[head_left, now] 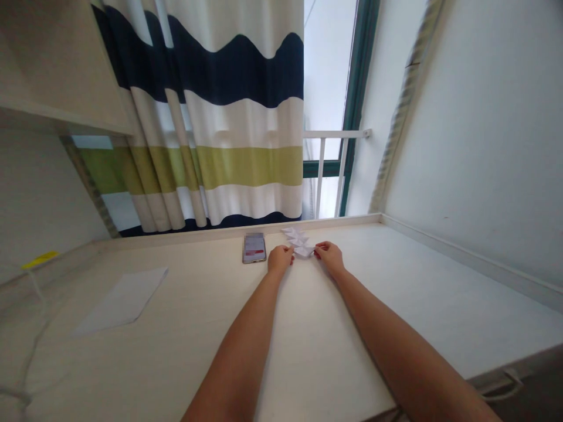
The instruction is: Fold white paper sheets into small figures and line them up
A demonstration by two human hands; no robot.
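A small folded white paper piece [303, 251] lies on the pale desk [316, 351], far from me near the back edge. My left hand [280, 258] pinches its left end with closed fingers. My right hand [329, 255] pinches its right end the same way. Two more folded white paper pieces [294, 234] lie just behind it, touching or overlapping. Both forearms stretch straight out across the desk.
A phone [254, 247] with a lit screen lies left of my left hand. A flat white sheet of paper [123, 299] lies at the desk's left. A white cable [26, 357] runs along the left edge. A striped curtain [220, 117] and a window rail [336, 134] stand behind.
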